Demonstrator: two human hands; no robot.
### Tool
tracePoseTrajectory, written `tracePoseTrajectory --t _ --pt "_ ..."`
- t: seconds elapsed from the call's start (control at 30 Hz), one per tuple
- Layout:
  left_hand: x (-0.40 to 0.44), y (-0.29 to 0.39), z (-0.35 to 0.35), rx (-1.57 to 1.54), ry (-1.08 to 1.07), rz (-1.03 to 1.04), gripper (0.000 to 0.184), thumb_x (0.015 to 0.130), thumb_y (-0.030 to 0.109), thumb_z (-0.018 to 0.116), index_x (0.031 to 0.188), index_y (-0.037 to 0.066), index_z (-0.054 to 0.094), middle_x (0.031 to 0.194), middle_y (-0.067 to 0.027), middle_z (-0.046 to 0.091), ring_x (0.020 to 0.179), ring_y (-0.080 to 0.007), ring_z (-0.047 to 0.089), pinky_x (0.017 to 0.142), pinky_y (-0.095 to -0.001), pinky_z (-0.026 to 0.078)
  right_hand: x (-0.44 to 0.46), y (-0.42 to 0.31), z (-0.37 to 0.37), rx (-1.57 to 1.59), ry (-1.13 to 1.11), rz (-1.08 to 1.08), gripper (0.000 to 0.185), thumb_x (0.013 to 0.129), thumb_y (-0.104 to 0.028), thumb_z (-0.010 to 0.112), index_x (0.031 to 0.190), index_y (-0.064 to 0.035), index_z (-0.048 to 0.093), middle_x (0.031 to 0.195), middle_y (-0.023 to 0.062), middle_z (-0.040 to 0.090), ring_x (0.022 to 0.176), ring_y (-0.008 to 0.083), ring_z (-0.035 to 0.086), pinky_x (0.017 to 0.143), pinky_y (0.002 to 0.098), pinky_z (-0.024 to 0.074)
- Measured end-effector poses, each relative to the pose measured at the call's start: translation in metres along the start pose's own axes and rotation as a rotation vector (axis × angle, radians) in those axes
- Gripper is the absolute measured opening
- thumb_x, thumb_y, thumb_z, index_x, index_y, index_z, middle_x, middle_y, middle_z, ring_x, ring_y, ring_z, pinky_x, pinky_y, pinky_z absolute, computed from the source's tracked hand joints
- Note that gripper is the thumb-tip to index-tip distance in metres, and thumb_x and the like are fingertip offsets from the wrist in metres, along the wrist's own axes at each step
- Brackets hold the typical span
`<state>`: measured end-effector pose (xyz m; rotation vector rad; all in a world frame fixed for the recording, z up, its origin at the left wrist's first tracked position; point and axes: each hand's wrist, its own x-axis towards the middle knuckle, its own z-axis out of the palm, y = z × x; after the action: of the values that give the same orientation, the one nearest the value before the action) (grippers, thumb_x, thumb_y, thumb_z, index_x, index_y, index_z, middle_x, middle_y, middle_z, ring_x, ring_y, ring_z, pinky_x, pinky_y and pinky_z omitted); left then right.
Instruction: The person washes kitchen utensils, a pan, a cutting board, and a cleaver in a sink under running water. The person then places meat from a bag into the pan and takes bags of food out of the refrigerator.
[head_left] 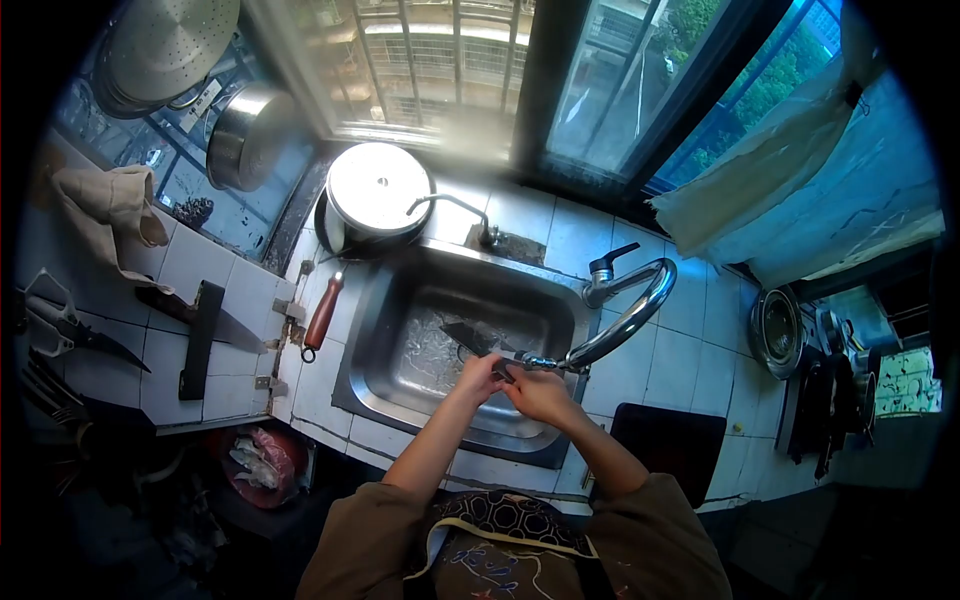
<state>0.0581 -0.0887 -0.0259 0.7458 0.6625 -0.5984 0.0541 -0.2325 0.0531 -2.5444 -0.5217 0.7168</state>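
Over the near right part of the steel sink point(360, 385), my two hands are close together. A dark knife point(462, 337) points away from them, up and to the left over the basin. My left hand point(482, 378) is closed around its handle end. My right hand point(541, 395) is closed against the same end, its fingers partly hidden. Just above my hands is the spout of the curved chrome faucet point(648, 310), with water running by the knife. Water ripples on the basin floor.
Behind the sink stand a lidded pot point(378, 190) and a thin tap point(490, 232). A red-handled tool point(323, 315) lies on the left tiles. Knives and scissors point(75, 325) hang or lie further left. A black board point(668, 450) is at right, beyond it a metal bowl point(777, 333).
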Motion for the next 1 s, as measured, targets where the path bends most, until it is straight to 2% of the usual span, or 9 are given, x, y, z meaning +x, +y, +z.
tracePoseTrajectory --t 0.13,0.2,0.3,0.37,0.5,0.63,0.8,0.93,1.0 --pt "0.006 -0.007 0.007 -0.103 0.100 -0.054 0.019 0.080 0.003 0.048 0.099 -0.003 0.046 0.095 -0.0161 0.054 0.087 -0.0264 0.057 0.072 -0.0409 0.051 -0.019 0.019 -0.043 0.006 -0.008 0.044 0.031 0.078 -0.030 0.050 0.098 -0.0071 0.057 0.091 0.0175 0.060 0.085 0.0316 0.058 0.073 0.0390 0.0468" --pt "-0.006 -0.008 0.006 -0.095 0.096 -0.032 0.023 0.081 0.002 0.047 0.103 -0.004 0.043 0.100 -0.0182 0.052 0.091 -0.0293 0.056 0.076 -0.0434 0.050 -0.007 0.056 -0.075 -0.082 0.229 0.393 0.027 0.076 -0.023 0.054 0.091 -0.0014 0.056 0.093 0.0181 0.054 0.085 0.0319 0.056 0.070 0.0425 0.0466" --pt "-0.019 -0.015 -0.008 -0.103 0.140 -0.024 0.021 0.083 0.005 0.047 0.102 -0.003 0.045 0.100 -0.0162 0.053 0.090 -0.0253 0.056 0.080 -0.0415 0.049 0.020 0.111 -0.126 -0.101 0.806 0.483 0.042 0.070 -0.007 0.057 0.110 0.0018 0.044 0.102 0.0159 0.047 0.091 0.0324 0.051 0.072 0.0415 0.0459" --pt "-0.027 -0.016 -0.022 -0.147 0.157 -0.090 0.022 0.083 0.005 0.047 0.104 -0.003 0.044 0.101 -0.0165 0.052 0.092 -0.0251 0.056 0.083 -0.0395 0.048 0.057 0.172 -0.143 -0.351 0.844 0.199 0.032 0.075 -0.016 0.053 0.105 -0.0062 0.047 0.109 0.0136 0.051 0.102 0.0338 0.048 0.084 0.0410 0.0406" --pt "-0.066 -0.013 -0.028 -0.192 0.158 -0.004 0.026 0.083 0.005 0.048 0.107 -0.003 0.042 0.104 -0.0158 0.052 0.094 -0.0257 0.055 0.085 -0.0391 0.047 0.087 0.186 -0.169 -0.442 0.590 -0.094 0.035 0.073 -0.008 0.050 0.108 -0.0087 0.051 0.108 0.0097 0.050 0.096 0.0294 0.048 0.081 0.0381 0.0428" --pt "-0.109 -0.013 -0.029 -0.212 0.127 0.159 0.031 0.085 0.005 0.045 0.113 -0.006 0.038 0.112 -0.0185 0.047 0.101 -0.0270 0.051 0.086 -0.0402 0.046 0.072 0.163 -0.167 -0.391 0.469 0.102 0.027 0.074 -0.010 0.048 0.101 -0.0092 0.053 0.103 0.0096 0.052 0.093 0.0300 0.050 0.081 0.0401 0.0422" --pt "-0.136 -0.028 -0.046 -0.238 0.142 0.246 0.027 0.084 0.006 0.047 0.110 -0.002 0.043 0.107 -0.0146 0.050 0.097 -0.0256 0.052 0.083 -0.0398 0.046 0.022 0.133 -0.103 -0.120 0.705 0.344 0.031 0.071 -0.015 0.057 0.098 -0.0021 0.051 0.100 0.0151 0.052 0.095 0.0330 0.050 0.077 0.0415 0.0451" --pt "-0.120 -0.064 -0.060 -0.167 0.202 0.307 0.028 0.083 0.005 0.048 0.111 0.006 0.043 0.103 -0.0129 0.051 0.091 -0.0264 0.054 0.074 -0.0417 0.050 -0.086 0.020 -0.025 0.699 -0.470 -0.121 0.051 0.080 -0.037 0.057 0.116 -0.0029 0.044 0.098 0.0110 0.058 0.081 0.0167 0.057 0.071 0.0290 0.0468" --pt "-0.119 -0.080 -0.047 -0.087 0.193 0.309 0.029 0.083 0.005 0.048 0.112 0.007 0.041 0.103 -0.0129 0.051 0.089 -0.0267 0.055 0.071 -0.0403 0.052 -0.108 -0.001 0.022 0.545 -0.401 -0.383 0.065 0.078 -0.040 0.060 0.123 -0.0019 0.032 0.100 0.0131 0.057 0.084 0.0219 0.056 0.070 0.0312 0.0464"
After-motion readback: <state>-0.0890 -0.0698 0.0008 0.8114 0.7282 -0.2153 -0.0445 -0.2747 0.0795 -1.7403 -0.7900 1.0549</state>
